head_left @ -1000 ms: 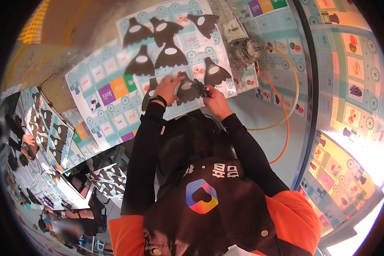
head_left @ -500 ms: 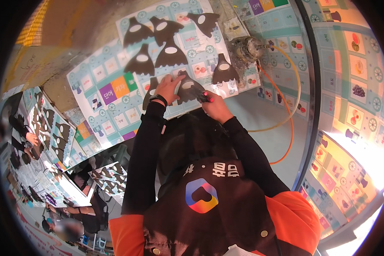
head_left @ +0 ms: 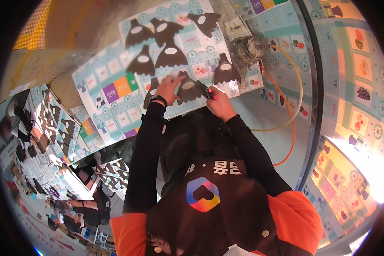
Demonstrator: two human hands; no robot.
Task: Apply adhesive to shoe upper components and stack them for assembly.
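Pressed against a dark, scallop-edged flat piece [head_left: 189, 90] with a pale oval, my left hand [head_left: 168, 90] has its fingers spread. My right hand [head_left: 222, 105] is closed round a small black and pink-red hand tool [head_left: 210, 91]; its exact kind does not show. The tool's dark end lies at the right edge of that piece. A similar dark piece [head_left: 151, 88] is partly covered by my left hand. Another piece [head_left: 227, 70] lies to the right, and several more, such as one [head_left: 170, 53], lie farther up the printed sheet [head_left: 115, 109].
A grimy metal fitting [head_left: 251, 49] stands at the bench's right, with a yellow hose [head_left: 300, 85] and an orange hose [head_left: 291, 141] hanging beside it. A dark metal post [head_left: 315, 85] rises farther right. At the left, people work at a table [head_left: 74, 185] with similar pieces.
My right hand and the tool have shifted slightly right and away from me along the piece's edge. My left hand stays on the piece. The whole view has turned a little.
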